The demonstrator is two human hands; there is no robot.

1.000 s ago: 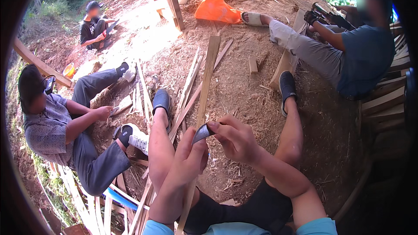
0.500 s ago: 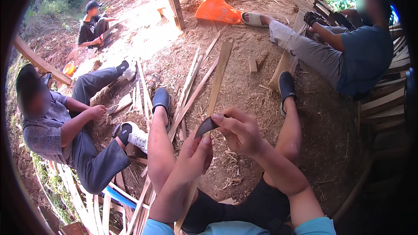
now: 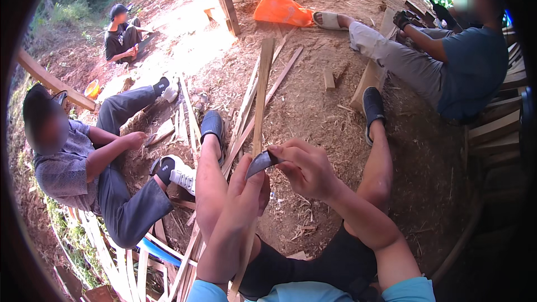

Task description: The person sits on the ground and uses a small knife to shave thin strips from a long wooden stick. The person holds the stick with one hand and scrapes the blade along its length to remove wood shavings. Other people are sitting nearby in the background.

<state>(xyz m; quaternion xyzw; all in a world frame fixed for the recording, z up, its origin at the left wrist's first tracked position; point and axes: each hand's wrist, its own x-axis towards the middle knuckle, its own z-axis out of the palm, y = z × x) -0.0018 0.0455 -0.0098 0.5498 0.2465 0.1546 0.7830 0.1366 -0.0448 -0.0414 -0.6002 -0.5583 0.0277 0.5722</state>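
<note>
A long, pale wooden strip [image 3: 262, 89] runs away from my lap, between my legs, its far end out over the dirt. My left hand [image 3: 243, 196] is closed around the strip's near part. Above it, my right hand [image 3: 307, 169] pinches one end of a short, dark, curved blade [image 3: 259, 164]. The blade slants down to the left, its pointed end over the fingers of my left hand. Whether its edge touches the strip is hidden by my fingers. The lower part of the strip passes beside my left forearm toward my lap.
Several wooden strips [image 3: 285, 74] lie left of centre, near my left shoe [image 3: 212, 126]. A person [image 3: 84, 162] sits at the left, another [image 3: 464, 61] at the right beside a board [image 3: 366, 81], a third [image 3: 123, 33] farther back. An orange bag [image 3: 279, 8] lies beyond a wooden post [image 3: 224, 3].
The strip's far end has swung to the left. My left hand has turned and shifted slightly left, and the blade has tilted, showing more of its flat side. My right hand keeps its pinch.
</note>
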